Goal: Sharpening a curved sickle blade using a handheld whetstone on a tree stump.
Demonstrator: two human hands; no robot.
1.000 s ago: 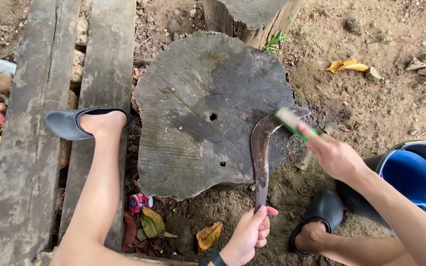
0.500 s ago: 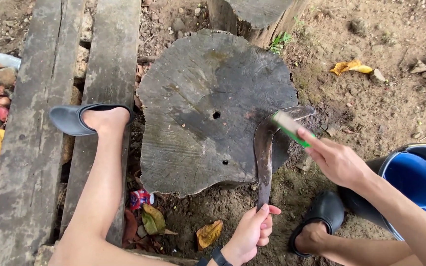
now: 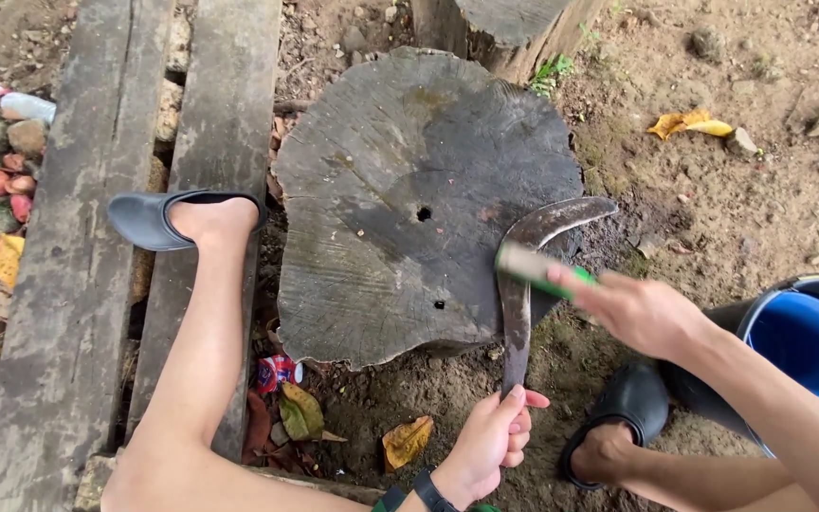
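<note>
A curved, dark sickle blade (image 3: pixel 535 248) lies across the right edge of a round grey tree stump (image 3: pixel 400 190). My left hand (image 3: pixel 490 438) grips the blade's handle end below the stump. My right hand (image 3: pixel 639 311) holds a small green and pale block (image 3: pixel 535 269), blurred, and presses it flat on the blade near its bend.
My left foot in a dark slipper (image 3: pixel 158 218) rests on weathered planks (image 3: pixel 78 237) at the left. My right foot wears a black slipper (image 3: pixel 623 412) on the dirt. A blue bucket (image 3: pixel 798 341) stands at the right. Dry leaves (image 3: pixel 405 441) and stones lie around.
My right hand has slid the green block down along the blade towards its bend. The left hand has kept its grip on the handle end.
</note>
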